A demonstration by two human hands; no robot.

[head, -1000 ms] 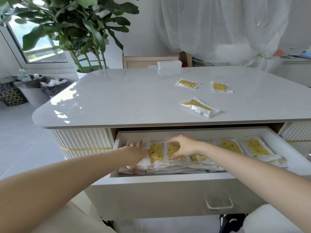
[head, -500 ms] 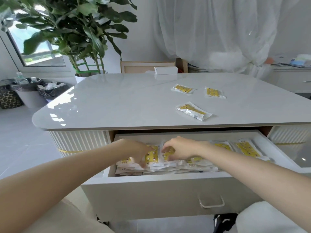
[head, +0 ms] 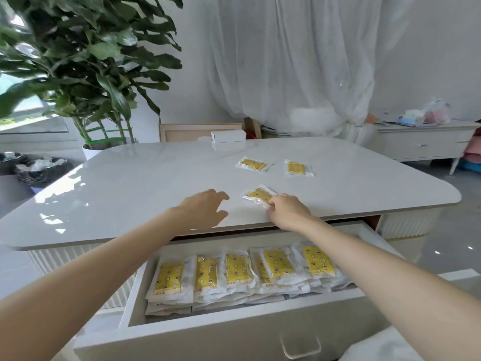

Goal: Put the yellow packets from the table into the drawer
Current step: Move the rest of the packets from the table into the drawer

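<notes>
While on the table (head: 135,188), three packets (head: 253,164)

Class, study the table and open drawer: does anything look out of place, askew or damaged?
Nothing looks spilled or damaged. Three packets lie askew on the table, not yet in the drawer: the nearest packet, pinched by the right hand, the far-left packet and the far-right packet.

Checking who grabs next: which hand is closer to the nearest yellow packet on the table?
Right. The right hand pinches the near end of the nearest packet; the left hand hovers open to its left, apart from it.
</notes>
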